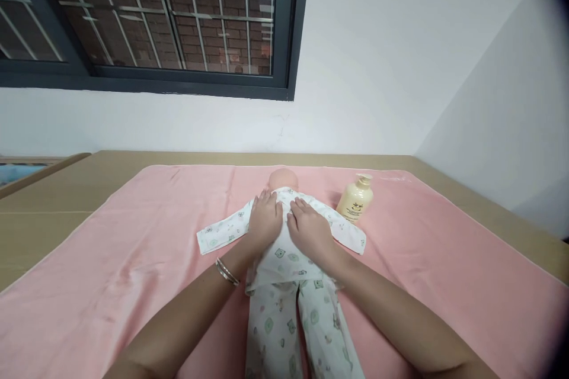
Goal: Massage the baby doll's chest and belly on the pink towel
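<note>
Doll [284, 249] lies under left hand [265, 219], right hand [310, 230].

Seen from my remote feed: both forearms are bare to beyond the frame's lower edge, no sleeves showing. My left hand [265, 220] has thin metallic bangles [227, 272] at the wrist; my right hand [310, 229] wears no jewellery.
</note>
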